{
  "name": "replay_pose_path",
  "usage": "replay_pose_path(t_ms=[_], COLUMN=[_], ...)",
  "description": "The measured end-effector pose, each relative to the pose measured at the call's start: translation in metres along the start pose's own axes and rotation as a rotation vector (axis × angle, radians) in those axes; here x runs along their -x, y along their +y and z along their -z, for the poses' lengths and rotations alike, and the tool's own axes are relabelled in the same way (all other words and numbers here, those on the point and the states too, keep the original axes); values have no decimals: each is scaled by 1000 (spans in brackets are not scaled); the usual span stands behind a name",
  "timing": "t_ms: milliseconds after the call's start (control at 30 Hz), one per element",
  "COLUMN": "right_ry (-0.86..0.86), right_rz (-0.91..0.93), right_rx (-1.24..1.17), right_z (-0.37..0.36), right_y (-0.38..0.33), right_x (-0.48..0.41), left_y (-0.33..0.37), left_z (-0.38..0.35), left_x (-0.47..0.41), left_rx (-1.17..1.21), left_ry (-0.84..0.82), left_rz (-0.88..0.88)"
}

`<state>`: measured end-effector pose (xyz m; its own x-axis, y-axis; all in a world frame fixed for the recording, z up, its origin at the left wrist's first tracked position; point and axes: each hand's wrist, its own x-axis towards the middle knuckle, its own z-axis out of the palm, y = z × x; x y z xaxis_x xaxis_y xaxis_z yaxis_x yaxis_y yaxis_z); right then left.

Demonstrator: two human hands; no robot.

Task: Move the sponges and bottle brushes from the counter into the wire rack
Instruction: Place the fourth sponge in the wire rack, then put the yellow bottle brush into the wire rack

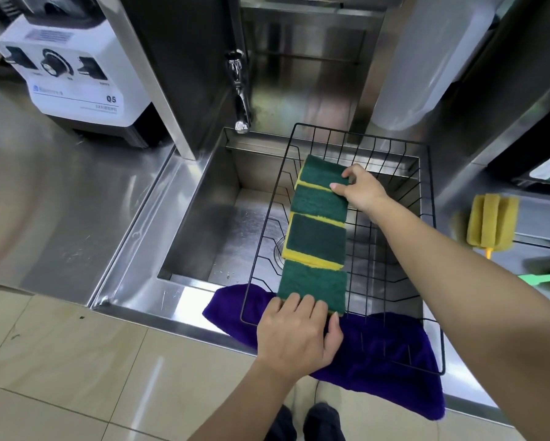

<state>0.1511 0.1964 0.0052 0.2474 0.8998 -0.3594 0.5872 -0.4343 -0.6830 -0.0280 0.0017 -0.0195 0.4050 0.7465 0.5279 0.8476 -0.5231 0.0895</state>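
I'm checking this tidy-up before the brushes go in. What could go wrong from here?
1. The four sponges lie in an overlapping row held only at its ends by the left hand and right hand; the middle ones may slip out of line.
2. The rack spans the sink with its near edge on a purple cloth; pressing down might shift it.

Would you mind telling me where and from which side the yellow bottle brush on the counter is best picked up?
Grip the yellow bottle brush by its thin yellow handle, just below the sponge head. The head points away from the person and only a short stub of handle shows toward the near edge, so probably come from above on the near side with the right hand, which is closer. The soft head would squash under a pinch.
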Motion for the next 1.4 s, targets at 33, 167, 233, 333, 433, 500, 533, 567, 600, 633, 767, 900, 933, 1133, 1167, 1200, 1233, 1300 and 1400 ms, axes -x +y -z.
replay_pose_path(t_ms=[33,167,233,333,433,500,533,567,600,633,767,900,933,1133,1167,1200,1233,1300,1400], right_ry=[-18,-138,-94,36,185,330,407,479,543,597,655,488,436,377,392,401,404,385,344], right_rz=[20,39,63,133,164,185,187,175,144,98,-97,-282,-303,-341,-331,-325,-327,-341,-354], right_rx=[44,185,206,178,199,222,246,274,304,333,296,268,281,291,292,289,282,265,254], right_z=[4,14,17,29,49,64,71,78,84,89,103,107,107,96,96,97,97,99,100], right_y=[1,4,6,4,9,16,20,26,33,41,79,115,123,148,148,147,146,146,148], right_x=[1,11,19,37,59,73,80,86,92,98,119,130,133,145,146,146,146,145,144], left_y=[0,-1,-1,-1,-2,-2,-1,-1,1,4,35,56,56,55,55,55,54,54,54], left_z=[0,1,2,3,1,0,0,1,2,2,2,-3,-5,-9,-9,-9,-9,-9,-8], left_x=[0,-1,-1,-3,-2,-2,-2,-2,-2,-3,-8,-13,-13,-9,-9,-9,-8,-8,-7], left_rx=[-1,-8,-18,-27,-23,-27,-29,-29,-27,-23,14,49,41,-2,-6,-7,-5,1,12], left_ry=[-2,-21,-40,-45,-29,-28,-34,-43,-55,-72,-143,-144,-131,-72,-73,-75,-77,-76,-65], left_rz=[-1,-3,-6,-20,-39,-46,-49,-52,-57,-66,-149,-200,-208,-238,-236,-234,-231,-228,-223])
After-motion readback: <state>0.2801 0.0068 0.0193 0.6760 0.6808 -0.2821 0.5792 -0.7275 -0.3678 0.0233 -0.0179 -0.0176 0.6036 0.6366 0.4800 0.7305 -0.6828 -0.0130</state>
